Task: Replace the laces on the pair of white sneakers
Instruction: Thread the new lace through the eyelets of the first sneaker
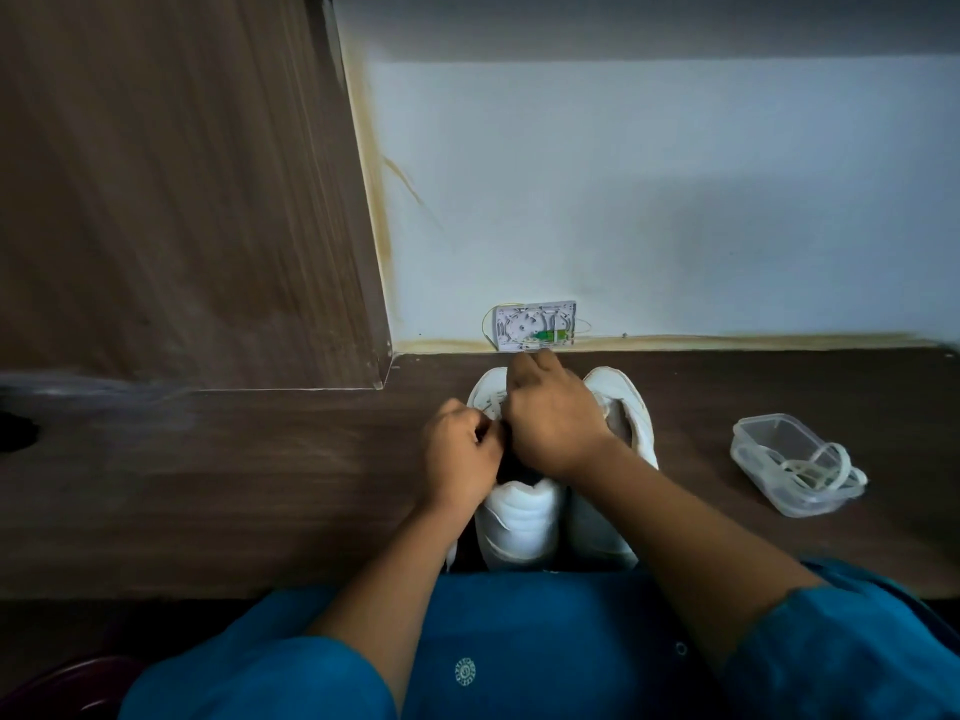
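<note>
Pair of white sneakers sits on the desk (260,485), toes to the wall, heels toward the person. Landmark = L sneaker (519,517). R sneaker (636,418) is touching it on its right side.

L hand (462,454) is at the L sneaker's left edge by the eyelet rows. Fingers are curled tight w/ thumb against index, pinching what looks like a lace (491,402), though it's too small to be sure. R hand (556,418) lies over the L sneaker's tongue area, back of hand up, fingers bent down toward the toe. What they grasp, if anything, is hidden, so can't tell.

Well right of the L sneaker, past the R one: clear plastic container (748,433) w/ spare laces (810,467) coiled inside. Beyond the L sneaker's toe, low on the wall: an open wall box (535,327).

Step in hand, prob. working the lace through the L sneaker's eyelets; pulling out or threading in, unclear.

To do it well:
- steady the shoe w/ one hand so it doesn't slide into the R sneaker
- work one eyelet at a time and pull along the hole's line, no yanking
- keep both ends even, lace flat, no twist
- lift R hand a bit so the eyelets stay visible
</note>
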